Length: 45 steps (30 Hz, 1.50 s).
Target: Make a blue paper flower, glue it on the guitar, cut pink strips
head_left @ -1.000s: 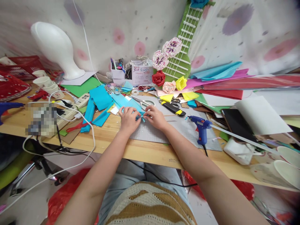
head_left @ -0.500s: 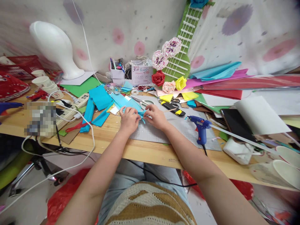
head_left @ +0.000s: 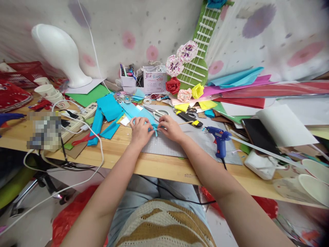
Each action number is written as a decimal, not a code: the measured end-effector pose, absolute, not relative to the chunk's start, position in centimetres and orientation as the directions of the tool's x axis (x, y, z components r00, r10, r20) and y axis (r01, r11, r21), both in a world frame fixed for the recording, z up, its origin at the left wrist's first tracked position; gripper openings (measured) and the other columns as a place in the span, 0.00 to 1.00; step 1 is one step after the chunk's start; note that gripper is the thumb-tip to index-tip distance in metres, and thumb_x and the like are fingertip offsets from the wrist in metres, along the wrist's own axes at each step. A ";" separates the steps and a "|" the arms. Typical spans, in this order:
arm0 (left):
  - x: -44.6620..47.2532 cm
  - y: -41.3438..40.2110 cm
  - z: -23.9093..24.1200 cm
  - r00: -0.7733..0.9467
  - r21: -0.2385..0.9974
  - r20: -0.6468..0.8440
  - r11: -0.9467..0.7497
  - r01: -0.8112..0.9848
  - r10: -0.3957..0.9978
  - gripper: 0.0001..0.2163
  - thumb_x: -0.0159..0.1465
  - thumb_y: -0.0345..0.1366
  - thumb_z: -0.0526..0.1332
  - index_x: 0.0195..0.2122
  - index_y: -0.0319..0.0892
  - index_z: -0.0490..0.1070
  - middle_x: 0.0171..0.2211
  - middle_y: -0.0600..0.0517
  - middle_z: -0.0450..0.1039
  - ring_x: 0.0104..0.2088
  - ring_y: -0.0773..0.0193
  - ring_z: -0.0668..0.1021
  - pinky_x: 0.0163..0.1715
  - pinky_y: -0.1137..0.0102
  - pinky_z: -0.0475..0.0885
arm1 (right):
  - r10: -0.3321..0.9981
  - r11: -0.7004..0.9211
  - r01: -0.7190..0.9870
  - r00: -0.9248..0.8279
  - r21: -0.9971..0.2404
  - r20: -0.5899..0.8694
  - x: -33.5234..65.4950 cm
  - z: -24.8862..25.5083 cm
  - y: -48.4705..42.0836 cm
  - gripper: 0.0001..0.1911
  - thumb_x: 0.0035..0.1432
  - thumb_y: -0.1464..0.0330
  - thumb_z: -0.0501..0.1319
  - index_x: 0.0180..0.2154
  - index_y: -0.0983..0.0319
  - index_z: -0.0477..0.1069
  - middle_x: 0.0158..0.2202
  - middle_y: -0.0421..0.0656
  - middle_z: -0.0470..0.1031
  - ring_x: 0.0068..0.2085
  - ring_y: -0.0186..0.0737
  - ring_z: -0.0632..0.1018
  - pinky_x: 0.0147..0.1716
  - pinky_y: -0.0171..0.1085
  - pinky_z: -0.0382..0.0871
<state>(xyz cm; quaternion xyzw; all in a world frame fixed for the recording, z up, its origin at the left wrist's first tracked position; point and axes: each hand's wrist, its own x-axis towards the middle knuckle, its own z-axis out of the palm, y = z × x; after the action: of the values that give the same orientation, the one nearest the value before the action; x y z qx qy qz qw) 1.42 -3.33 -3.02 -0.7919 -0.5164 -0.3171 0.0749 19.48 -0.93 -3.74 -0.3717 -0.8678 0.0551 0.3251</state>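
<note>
My left hand [head_left: 141,130] and my right hand [head_left: 169,128] meet over the grey cutting mat [head_left: 169,147]. Between their fingertips is a small folded piece of blue crepe paper [head_left: 155,127], pinched from both sides, with a narrow end hanging down. Fingers cover much of it. A thin wooden stick [head_left: 186,122] points out to the right from behind my right hand. A longer blue paper strip [head_left: 133,109] lies just beyond my left hand. Scissors [head_left: 157,112] rest behind both hands, and a black and yellow utility knife [head_left: 189,118] lies to the right.
A blue glue gun [head_left: 218,137] stands on the mat's right side. Blue paper pieces [head_left: 110,108] and a power strip [head_left: 77,118] with cables lie left. A green guitar-shaped board [head_left: 197,65] with paper flowers leans at the back. Paper cups [head_left: 312,188] stand at the right edge.
My hands stay close together, with the fingers shifting slightly on the blue paper. Its narrow hanging end shows more plainly between them now.
</note>
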 end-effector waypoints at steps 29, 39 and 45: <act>3.2 -4.0 -3.5 0.210 0.153 0.703 -0.433 0.888 0.679 0.04 0.56 0.36 0.61 0.25 0.45 0.72 0.35 0.49 0.71 0.43 0.57 0.67 0.51 0.56 0.53 | 0.701 0.658 0.610 -0.283 -0.440 0.655 18.7 -4.7 -0.6 0.04 0.54 0.68 0.60 0.28 0.60 0.69 0.36 0.45 0.67 0.41 0.42 0.70 0.41 0.43 0.66; 3.3 -4.1 -3.5 0.280 0.136 0.663 -0.480 0.867 0.694 0.05 0.55 0.35 0.62 0.22 0.44 0.72 0.33 0.49 0.70 0.41 0.57 0.68 0.49 0.56 0.53 | 0.772 0.572 0.614 -0.179 -0.544 0.609 18.8 -4.6 -0.7 0.03 0.53 0.68 0.61 0.28 0.60 0.71 0.35 0.45 0.68 0.40 0.42 0.70 0.42 0.43 0.66; 2.5 -4.0 -3.0 0.107 0.261 0.701 -0.394 0.881 0.705 0.08 0.56 0.44 0.61 0.29 0.46 0.74 0.36 0.48 0.70 0.44 0.54 0.67 0.50 0.55 0.53 | 0.749 0.626 0.608 -0.297 -0.488 0.592 19.2 -4.4 -0.6 0.03 0.52 0.69 0.63 0.27 0.60 0.71 0.35 0.44 0.68 0.41 0.43 0.70 0.41 0.43 0.65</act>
<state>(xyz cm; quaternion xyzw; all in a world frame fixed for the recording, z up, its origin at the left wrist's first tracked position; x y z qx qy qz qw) 2.47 -4.03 -3.00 -0.7357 -0.5390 -0.3947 0.1119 19.25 -0.63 -4.42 -0.4238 -0.8007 0.0852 0.4148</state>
